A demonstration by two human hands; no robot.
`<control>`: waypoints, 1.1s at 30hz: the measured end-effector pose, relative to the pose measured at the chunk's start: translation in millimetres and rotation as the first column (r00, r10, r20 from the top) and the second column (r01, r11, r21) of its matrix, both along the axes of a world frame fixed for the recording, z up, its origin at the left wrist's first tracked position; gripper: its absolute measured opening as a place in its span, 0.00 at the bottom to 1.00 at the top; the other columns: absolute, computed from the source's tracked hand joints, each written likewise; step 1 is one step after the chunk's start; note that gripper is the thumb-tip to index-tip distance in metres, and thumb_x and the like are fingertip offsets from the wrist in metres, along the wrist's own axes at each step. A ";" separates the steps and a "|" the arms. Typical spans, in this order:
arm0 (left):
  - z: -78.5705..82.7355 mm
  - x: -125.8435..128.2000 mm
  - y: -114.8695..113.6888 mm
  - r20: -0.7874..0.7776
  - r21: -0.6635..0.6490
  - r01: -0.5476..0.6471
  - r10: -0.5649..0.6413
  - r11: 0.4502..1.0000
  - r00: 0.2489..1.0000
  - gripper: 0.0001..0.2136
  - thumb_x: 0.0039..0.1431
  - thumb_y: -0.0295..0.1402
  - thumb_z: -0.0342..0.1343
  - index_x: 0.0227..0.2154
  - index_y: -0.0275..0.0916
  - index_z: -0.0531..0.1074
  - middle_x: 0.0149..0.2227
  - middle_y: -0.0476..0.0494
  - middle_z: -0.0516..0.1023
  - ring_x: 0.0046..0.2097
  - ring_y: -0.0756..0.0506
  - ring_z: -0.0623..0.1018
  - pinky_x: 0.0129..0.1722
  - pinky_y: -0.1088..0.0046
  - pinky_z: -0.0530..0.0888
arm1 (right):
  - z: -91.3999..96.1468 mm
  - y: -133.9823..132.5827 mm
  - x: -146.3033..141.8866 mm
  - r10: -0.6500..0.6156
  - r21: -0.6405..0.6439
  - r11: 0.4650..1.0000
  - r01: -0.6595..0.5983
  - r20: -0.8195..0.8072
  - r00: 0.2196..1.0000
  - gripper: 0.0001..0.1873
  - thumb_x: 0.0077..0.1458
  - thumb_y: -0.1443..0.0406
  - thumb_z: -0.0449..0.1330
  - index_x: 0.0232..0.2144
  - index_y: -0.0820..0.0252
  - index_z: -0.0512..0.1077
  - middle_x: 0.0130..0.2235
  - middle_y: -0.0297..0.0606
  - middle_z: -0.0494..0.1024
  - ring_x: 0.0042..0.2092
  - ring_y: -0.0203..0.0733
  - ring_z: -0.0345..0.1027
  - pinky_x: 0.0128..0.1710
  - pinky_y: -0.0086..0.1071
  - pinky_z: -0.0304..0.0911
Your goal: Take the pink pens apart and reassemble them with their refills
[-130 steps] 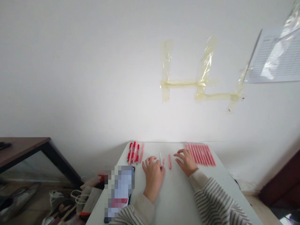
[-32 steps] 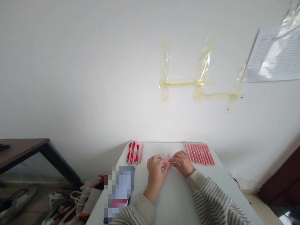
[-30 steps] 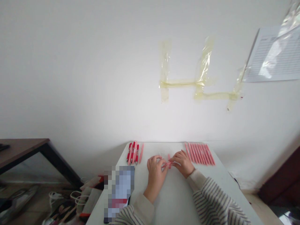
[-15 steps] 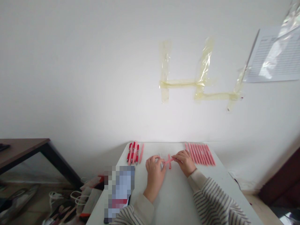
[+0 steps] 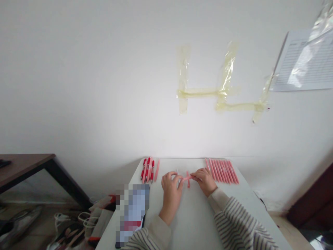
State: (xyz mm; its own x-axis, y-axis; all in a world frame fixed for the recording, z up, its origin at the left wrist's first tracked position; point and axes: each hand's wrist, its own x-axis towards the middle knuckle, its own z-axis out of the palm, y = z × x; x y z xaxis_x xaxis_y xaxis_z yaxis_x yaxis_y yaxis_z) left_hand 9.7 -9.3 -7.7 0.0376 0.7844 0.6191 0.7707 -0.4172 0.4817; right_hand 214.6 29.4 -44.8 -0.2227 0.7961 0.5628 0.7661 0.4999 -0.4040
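White wall point(image 5: 104, 86) backs our table point(image 5: 195, 218); left of the pen row point(image 5: 224, 172), our left hand point(image 5: 172, 191) and right hand point(image 5: 205, 181) pinch opposite ends of what seems a pink pen part point(image 5: 187, 178).

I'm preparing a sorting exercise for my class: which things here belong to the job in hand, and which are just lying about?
Likely part of the job:
pink part, held between left hand and right hand
loose pink piece
thin white stick
row of pink pens
red and pink pens

Apparently unrelated:
pixelated object
wall tape
lined paper
brown table
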 end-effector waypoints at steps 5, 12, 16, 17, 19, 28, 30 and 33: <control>4.8 0.1 -2.7 0.023 -0.013 0.034 -0.034 0.999 0.999 0.06 0.61 0.37 0.57 0.36 0.48 0.79 0.44 0.44 0.72 0.50 0.42 0.71 0.53 0.56 0.68 | -4.2 3.2 1.6 0.008 -0.012 1.000 -0.009 -0.006 1.000 0.10 0.60 0.66 0.61 0.41 0.47 0.80 0.37 0.36 0.83 0.44 0.46 0.72 0.51 0.45 0.60; 7.9 0.2 -3.1 0.000 -0.003 0.024 -0.024 1.000 1.000 0.07 0.61 0.37 0.57 0.36 0.49 0.80 0.43 0.44 0.73 0.49 0.43 0.71 0.53 0.56 0.69 | -4.7 3.8 2.3 0.022 -0.029 0.999 -0.023 -0.023 0.999 0.10 0.59 0.66 0.61 0.41 0.48 0.80 0.37 0.35 0.83 0.44 0.46 0.72 0.50 0.44 0.61; 8.0 0.2 -3.6 -0.005 -0.001 0.017 -0.017 1.000 1.000 0.07 0.61 0.37 0.57 0.35 0.49 0.80 0.43 0.44 0.73 0.49 0.42 0.71 0.53 0.57 0.69 | -3.7 3.6 2.8 0.024 -0.019 1.000 -0.025 -0.026 0.999 0.10 0.59 0.67 0.61 0.41 0.48 0.80 0.37 0.35 0.83 0.43 0.46 0.72 0.50 0.44 0.61; 7.8 0.1 -3.7 -0.004 -0.004 0.019 -0.019 1.000 1.000 0.07 0.61 0.37 0.57 0.35 0.48 0.80 0.43 0.44 0.73 0.49 0.42 0.71 0.53 0.56 0.69 | -3.5 3.7 2.9 0.023 -0.015 1.000 -0.023 -0.025 0.999 0.11 0.59 0.67 0.60 0.40 0.48 0.80 0.37 0.35 0.83 0.43 0.46 0.72 0.50 0.44 0.61; 7.2 -0.2 -3.7 -0.007 -0.012 0.015 -0.015 1.000 1.000 0.06 0.61 0.37 0.57 0.35 0.48 0.80 0.44 0.44 0.73 0.49 0.42 0.71 0.53 0.56 0.68 | -3.3 4.0 3.3 0.019 -0.008 1.000 -0.019 -0.024 1.000 0.11 0.59 0.67 0.60 0.40 0.48 0.80 0.37 0.36 0.83 0.43 0.46 0.72 0.49 0.44 0.62; 5.2 -0.6 -1.6 -0.013 -0.025 -0.016 0.016 1.000 1.000 0.06 0.60 0.35 0.58 0.36 0.48 0.80 0.44 0.44 0.73 0.49 0.42 0.71 0.54 0.56 0.68 | -0.7 3.6 3.2 0.031 -0.012 0.999 -0.031 -0.008 0.999 0.11 0.57 0.68 0.62 0.40 0.48 0.80 0.37 0.35 0.83 0.43 0.46 0.73 0.49 0.44 0.62; 5.0 -0.9 -1.3 -0.010 -0.029 -0.015 0.015 0.999 1.000 0.06 0.60 0.35 0.57 0.36 0.48 0.80 0.44 0.44 0.73 0.49 0.42 0.70 0.54 0.56 0.68 | 0.4 2.7 2.5 0.037 -0.008 0.999 -0.037 -0.011 0.999 0.10 0.57 0.67 0.62 0.40 0.48 0.80 0.37 0.35 0.83 0.43 0.46 0.73 0.49 0.44 0.62; 3.4 -1.3 -0.6 -0.015 -0.035 -0.011 0.010 0.999 1.000 0.06 0.60 0.36 0.57 0.36 0.47 0.80 0.44 0.44 0.73 0.49 0.42 0.70 0.53 0.56 0.68 | 2.4 1.1 1.8 0.040 0.006 0.999 -0.040 -0.017 0.999 0.09 0.58 0.66 0.63 0.39 0.48 0.80 0.37 0.36 0.83 0.43 0.46 0.73 0.49 0.44 0.62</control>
State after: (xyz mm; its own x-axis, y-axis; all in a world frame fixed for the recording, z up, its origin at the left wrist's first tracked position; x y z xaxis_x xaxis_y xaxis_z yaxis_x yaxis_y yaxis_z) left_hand 8.4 -9.8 -4.3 0.0380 0.8059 0.5908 0.7821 -0.3920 0.4844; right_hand 216.4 30.5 -42.4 -0.2447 0.7835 0.5712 0.7382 0.5325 -0.4141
